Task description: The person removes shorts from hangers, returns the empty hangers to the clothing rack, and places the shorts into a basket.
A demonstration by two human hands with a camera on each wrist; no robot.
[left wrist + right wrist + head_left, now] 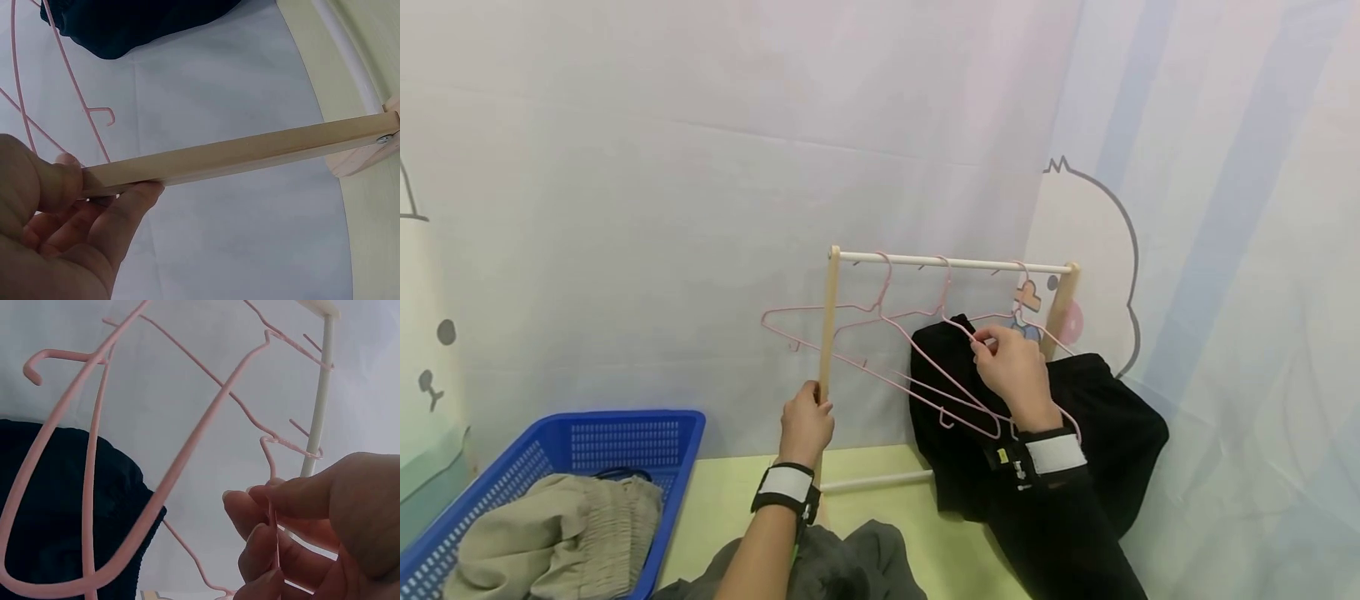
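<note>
My left hand point(807, 427) grips the near wooden post point(830, 321) of a small clothes rack. In the left wrist view, the thumb lies over the post point(237, 148) and the fingers beneath it. With thumb and fingers, my right hand point(1017, 377) pinches the shoulder of the middle pink wire hanger point(947, 287), whose hook is over the white rail point(977, 263). Another pink hanger point(820, 342) hangs bare at the left. Black shorts point(1108, 408) hang at the third hanger point(1026, 287), partly hidden behind my right hand and sleeve.
At the left, a blue plastic basket point(683, 483) holds a khaki garment point(561, 533) with a gathered waistband. The rack's lower white bar point(880, 481) runs just over the yellow tabletop point(752, 492). Grey fabric point(865, 558) lies at the front edge. A printed curtain point(700, 208) stands behind.
</note>
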